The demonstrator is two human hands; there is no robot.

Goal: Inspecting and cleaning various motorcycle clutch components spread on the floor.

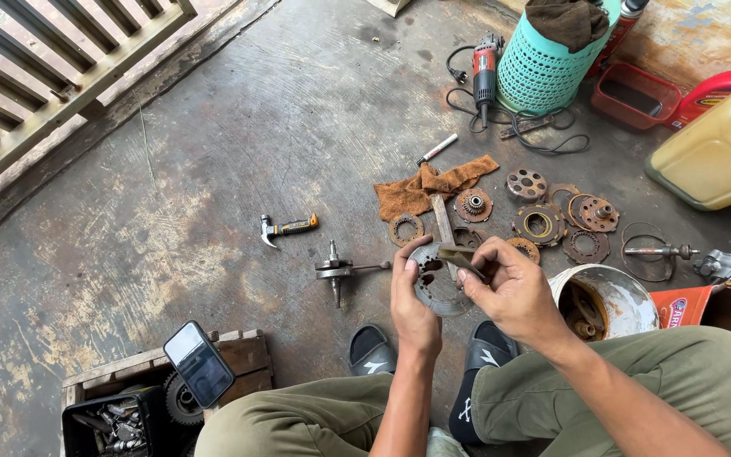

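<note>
The left hand [413, 298] closes on the near-left edge of a round, perforated metal disc [436, 288], thumb over the face and fingers curled behind it, so the disc stands tilted above the concrete floor [213, 169] between the person's knees. The right hand [511, 288] pinches a small dark, flat tool [460, 256] between thumb and fingertips, a narrow grip, and lays it against the disc's upper right rim; the exact kind of tool is hard to make out.

Just beyond the two hands lie rusty clutch plates and rings [543, 222], with a brown rag [430, 187] farther out past them. To the left of the gripped disc, near it, a crankshaft [342, 270] rests on the floor, and a claw hammer [286, 228] lies farther left. To the right of the right hand, close by, sits a white bucket [628, 292] holding parts. Directly below the hands are black sandals [477, 360]. Down to the left, well apart from the grip, a phone [199, 363] leans on a wooden crate [243, 360]. Far beyond, an angle grinder [485, 71] lies beside a teal basket [543, 72].
</note>
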